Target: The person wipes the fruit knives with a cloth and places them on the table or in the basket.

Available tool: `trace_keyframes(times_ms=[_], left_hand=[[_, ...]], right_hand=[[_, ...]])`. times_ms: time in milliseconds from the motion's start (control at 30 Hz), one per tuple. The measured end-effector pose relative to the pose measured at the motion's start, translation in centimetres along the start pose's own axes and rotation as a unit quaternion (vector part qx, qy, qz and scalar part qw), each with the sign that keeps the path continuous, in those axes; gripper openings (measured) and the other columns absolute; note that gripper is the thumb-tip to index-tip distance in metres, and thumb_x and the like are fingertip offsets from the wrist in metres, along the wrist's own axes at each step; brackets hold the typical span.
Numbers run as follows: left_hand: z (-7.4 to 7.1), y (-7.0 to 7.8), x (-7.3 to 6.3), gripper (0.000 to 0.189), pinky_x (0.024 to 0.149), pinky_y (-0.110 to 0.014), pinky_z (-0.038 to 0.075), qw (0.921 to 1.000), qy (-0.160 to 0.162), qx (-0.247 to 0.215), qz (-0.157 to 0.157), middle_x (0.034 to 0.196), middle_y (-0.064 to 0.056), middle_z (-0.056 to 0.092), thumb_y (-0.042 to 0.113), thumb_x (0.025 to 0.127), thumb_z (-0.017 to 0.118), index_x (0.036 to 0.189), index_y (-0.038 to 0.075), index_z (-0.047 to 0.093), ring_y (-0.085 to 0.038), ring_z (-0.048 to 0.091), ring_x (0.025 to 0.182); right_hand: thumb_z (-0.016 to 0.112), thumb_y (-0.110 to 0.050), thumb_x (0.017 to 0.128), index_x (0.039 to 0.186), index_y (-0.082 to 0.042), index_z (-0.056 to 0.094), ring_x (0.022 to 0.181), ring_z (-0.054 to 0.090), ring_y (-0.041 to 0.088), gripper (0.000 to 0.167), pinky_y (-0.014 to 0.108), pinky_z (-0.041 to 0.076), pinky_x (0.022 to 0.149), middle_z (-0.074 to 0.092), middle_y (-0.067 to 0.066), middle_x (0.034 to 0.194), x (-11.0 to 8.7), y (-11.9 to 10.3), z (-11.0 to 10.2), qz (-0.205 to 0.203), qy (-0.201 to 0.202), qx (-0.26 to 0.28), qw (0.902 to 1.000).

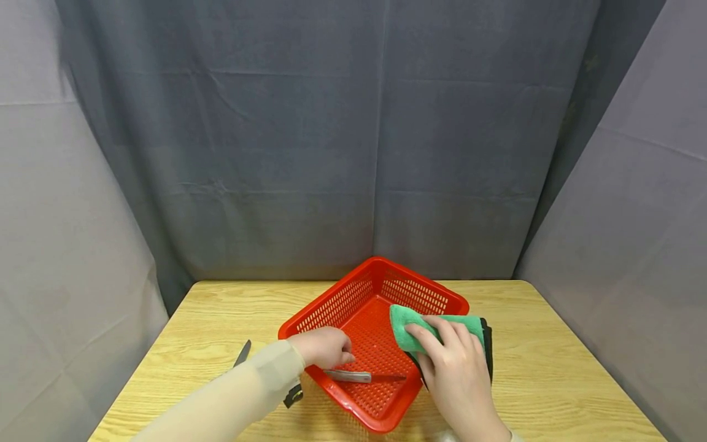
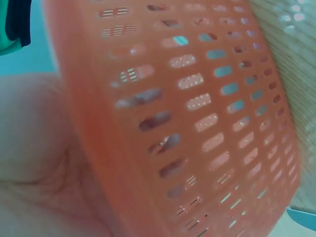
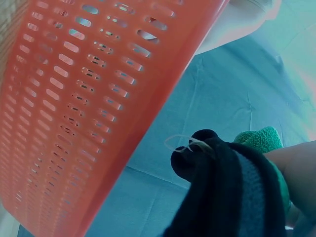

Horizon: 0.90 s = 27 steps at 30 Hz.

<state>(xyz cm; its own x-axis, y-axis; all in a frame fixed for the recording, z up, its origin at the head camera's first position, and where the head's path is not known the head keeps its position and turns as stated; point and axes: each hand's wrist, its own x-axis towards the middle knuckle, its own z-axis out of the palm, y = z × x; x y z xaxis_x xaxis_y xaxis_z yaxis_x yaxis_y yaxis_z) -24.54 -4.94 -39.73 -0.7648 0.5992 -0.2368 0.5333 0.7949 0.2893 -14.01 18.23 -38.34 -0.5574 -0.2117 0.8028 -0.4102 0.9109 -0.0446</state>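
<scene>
A grey curtain (image 1: 309, 135) hangs beyond, at 12 o'clock, behind a pale wood-grained bench (image 1: 563, 374). On the bench a red perforated basket (image 1: 381, 425) sits askew in the head view, its long axis running from between 7 and 8 o'clock to between 1 and 2. The right hand (image 1: 457, 368) is toward the basket's 3 o'clock side, its fingers spread a little over a folded green cloth (image 1: 409, 323) that it grips; the cloth's longer visible edge runs roughly 9 to 3 o'clock, with black trim at the 3 o'clock end. In the right wrist view the cloth hangs apart from the basket rim. The left hand (image 1: 323, 347) reaches over the rim from 8 o'clock, fingers curled down inside; whether they hold anything is hidden. Just below that hand, in the basket, lies a grey-handled knife (image 1: 352, 376), its long axis almost along 9 to 3 o'clock, handle at 9, tip at 3. Outside, at 9 o'clock of the basket, a dark blade (image 1: 243, 352) points to 1 o'clock, its lower part behind the sleeve (image 1: 237, 393); a small black object (image 1: 293, 396) shows at the basket's 8 o'clock side.
</scene>
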Motion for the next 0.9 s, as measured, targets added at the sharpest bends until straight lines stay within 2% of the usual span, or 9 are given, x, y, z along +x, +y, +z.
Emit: trace_keyframes(times_ms=[133,267,467,633,800,900], left_hand=[[-0.4,-0.1,-0.2,0.026,0.062,-0.025,0.038,0.9997,0.018,-0.016,0.002,0.065,0.007,0.047,0.029,0.1,0.068,0.079,0.014,0.067,-0.008,0.043,0.061],[-0.9,-0.5,-0.6,0.028,0.063,-0.026,0.039,0.9984,0.043,-0.033,0.017,0.064,0.007,0.046,0.028,0.1,0.067,0.077,0.013,0.065,-0.009,0.042,0.061],[-2.2,-1.2,-1.7,0.021,0.068,-0.028,0.044,0.993,0.106,-0.038,0.036,0.07,0.007,0.055,0.025,0.1,0.068,0.082,0.016,0.067,-0.009,0.049,0.067],[-3.4,-1.2,-3.3,0.016,0.073,-0.033,0.049,0.9823,0.176,-0.047,0.044,0.074,0.006,0.06,0.022,0.099,0.068,0.085,0.014,0.07,-0.011,0.054,0.071],[-4.4,-0.8,-5.5,0.013,0.071,-0.031,0.048,0.966,0.249,-0.063,0.026,0.078,0.007,0.06,0.019,0.098,0.068,0.085,0.016,0.069,-0.01,0.052,0.07],[-4.6,-0.9,-6.7,0.015,0.066,-0.028,0.044,0.9567,0.28,-0.079,0.009,0.076,0.009,0.057,0.02,0.098,0.069,0.083,0.018,0.067,-0.009,0.049,0.067]], right_hand=[[0.088,0.003,0.068,0.11,-0.02,0.075,0.093,0.063,0.033,0.05,0.047,0.051,0.073,0.071,0.01,0.113,0.1,0.0,-0.1,0.003,-0.002,0.001,1.0],[0.088,0.003,0.068,0.111,-0.02,0.075,0.093,0.063,0.033,0.051,0.047,0.05,0.073,0.071,0.01,0.114,0.1,0.0,-0.1,0.004,-0.001,0.002,1.0],[0.089,0.003,0.067,0.111,-0.021,0.075,0.093,0.063,0.034,0.052,0.048,0.05,0.074,0.071,0.01,0.114,0.1,0.0,-0.1,0.007,-0.004,0.002,1.0],[0.09,0.002,0.066,0.111,-0.021,0.075,0.094,0.063,0.034,0.053,0.049,0.051,0.075,0.071,0.01,0.114,0.0,0.1,-0.2,0.008,-0.003,0.005,1.0],[0.088,0.002,0.067,0.113,-0.021,0.075,0.096,0.063,0.033,0.053,0.049,0.05,0.076,0.071,0.011,0.115,0.0,0.2,-0.3,0.009,-0.005,0.016,0.9998],[0.087,0.002,0.068,0.113,-0.021,0.075,0.096,0.062,0.033,0.052,0.05,0.05,0.077,0.07,0.011,0.115,-0.1,0.2,-0.3,0.012,-0.009,0.022,0.9996]])
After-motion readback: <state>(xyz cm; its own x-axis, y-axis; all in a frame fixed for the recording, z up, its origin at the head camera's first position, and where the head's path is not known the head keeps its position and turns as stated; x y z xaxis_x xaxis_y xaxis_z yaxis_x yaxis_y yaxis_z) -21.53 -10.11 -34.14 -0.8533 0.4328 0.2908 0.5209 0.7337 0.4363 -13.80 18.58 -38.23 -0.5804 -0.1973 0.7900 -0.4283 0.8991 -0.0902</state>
